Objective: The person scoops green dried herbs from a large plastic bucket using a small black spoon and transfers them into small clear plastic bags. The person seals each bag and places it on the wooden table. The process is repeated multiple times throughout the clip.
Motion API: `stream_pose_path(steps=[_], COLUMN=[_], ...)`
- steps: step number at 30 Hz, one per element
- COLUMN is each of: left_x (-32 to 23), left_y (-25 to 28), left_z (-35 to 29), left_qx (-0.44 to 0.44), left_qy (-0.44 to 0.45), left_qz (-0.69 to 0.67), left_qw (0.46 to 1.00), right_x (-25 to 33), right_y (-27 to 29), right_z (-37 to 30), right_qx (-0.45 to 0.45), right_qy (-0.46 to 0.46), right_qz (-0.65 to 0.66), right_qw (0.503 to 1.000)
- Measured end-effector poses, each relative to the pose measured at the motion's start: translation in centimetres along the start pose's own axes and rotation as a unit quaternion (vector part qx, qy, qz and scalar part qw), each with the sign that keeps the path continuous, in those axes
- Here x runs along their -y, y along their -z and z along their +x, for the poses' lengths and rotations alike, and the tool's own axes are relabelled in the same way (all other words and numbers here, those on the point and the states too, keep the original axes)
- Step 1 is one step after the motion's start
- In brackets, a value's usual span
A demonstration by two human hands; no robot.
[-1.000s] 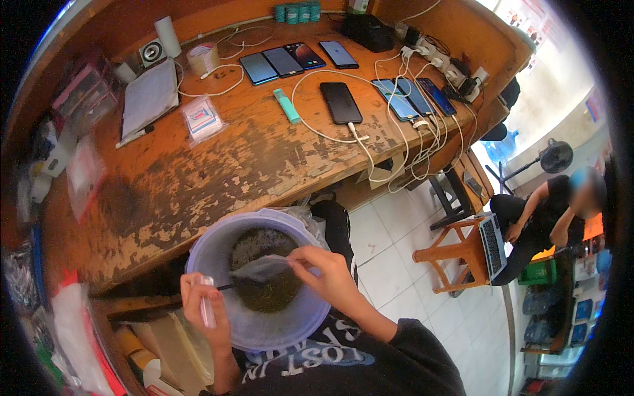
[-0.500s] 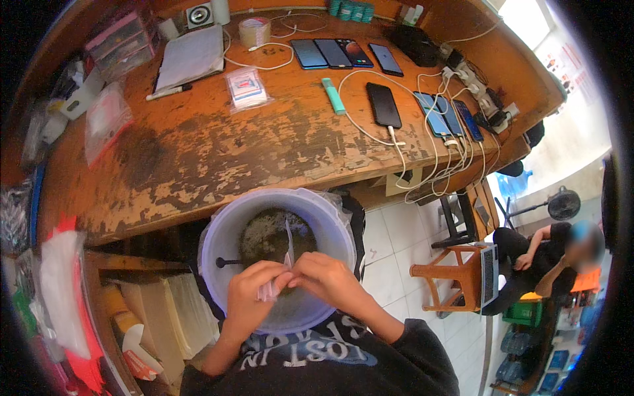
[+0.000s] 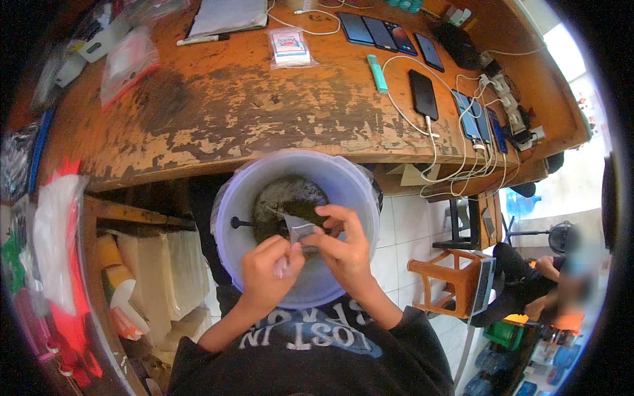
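Note:
Both hands are above a pale lavender bucket between my body and the bench. Pinched at its edge in my left hand is a small clear zip bag. A pinkish bit of plastic shows under those fingers; I cannot tell whether it is part of the same bag. My right hand holds the bag's other side at the thumb, its index finger raised and bent. Dark greenish-grey loose material lies at the bucket's bottom. A black-handled tool leans inside the left wall.
On the worn wooden bench lie several phones with white charging cables, a teal stick-shaped item and a packet of small bags. Plastic bags hang at the left. An orange stool and a seated person are at the right.
The view has shifted, so the bench sits higher. My right hand has loosened, its index finger lifting off, and the small bag now tilts between the hands.

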State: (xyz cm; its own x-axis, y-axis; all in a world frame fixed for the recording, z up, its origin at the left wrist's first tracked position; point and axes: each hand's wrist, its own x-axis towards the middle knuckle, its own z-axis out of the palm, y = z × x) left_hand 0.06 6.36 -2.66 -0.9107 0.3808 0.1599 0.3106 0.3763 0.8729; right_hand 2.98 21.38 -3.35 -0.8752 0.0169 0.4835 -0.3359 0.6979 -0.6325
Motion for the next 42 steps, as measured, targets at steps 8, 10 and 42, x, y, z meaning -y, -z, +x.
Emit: stream_pose_path(steps=[8, 10, 42], left_x=[0.5, 0.3, 3.3], left_y=[1.2, 2.2, 7.9], left_z=[0.8, 1.4, 0.2], left_qx=[0.004, 0.010, -0.194], left_qy=[-0.139, -0.152, -0.106], left_qz=[0.038, 0.083, -0.048], left_qw=[0.990, 0.985, 0.974], right_x=[-1.4, 0.1, -3.3], right_y=[-0.8, 0.4, -2.4], right_z=[0.9, 2.6, -2.0], right_qx=[0.128, 0.211, 0.452], right_qy=[-0.066, -0.083, -0.049], right_qz=[0.033, 0.030, -0.114], right_qw=[0.989, 0.973, 0.883])
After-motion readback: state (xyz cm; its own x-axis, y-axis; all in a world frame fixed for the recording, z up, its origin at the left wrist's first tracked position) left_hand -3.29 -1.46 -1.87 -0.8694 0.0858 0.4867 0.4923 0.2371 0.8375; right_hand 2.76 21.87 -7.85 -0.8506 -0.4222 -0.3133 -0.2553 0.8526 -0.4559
